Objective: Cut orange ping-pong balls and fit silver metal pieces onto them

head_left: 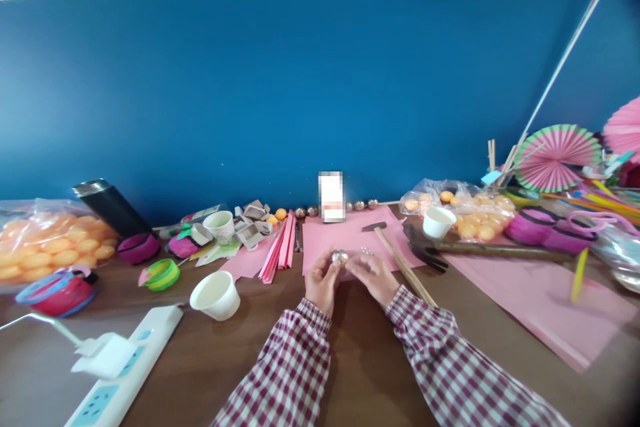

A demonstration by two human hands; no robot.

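My left hand (321, 282) pinches a shiny silver ball (339, 256) above the front of a pink paper sheet (330, 240). My right hand (376, 275) is close beside it on the right, fingertips drawn together towards the ball. Whatever those fingertips hold, if anything, is too small to make out. Small shiny pieces (367, 251) lie on the paper just beyond the right hand. More silver balls (359, 205) stand in a row along the blue wall, partly behind a blurred-out white card (331, 196).
A hammer (395, 253) lies beside my right forearm, near another dark-headed hammer (480, 250). White cups (215, 295) stand on both sides. Bags of orange balls (55, 243) sit at left and right. A power strip (127, 367) occupies the front left; folded pink paper strips (280, 247) lie left of centre.
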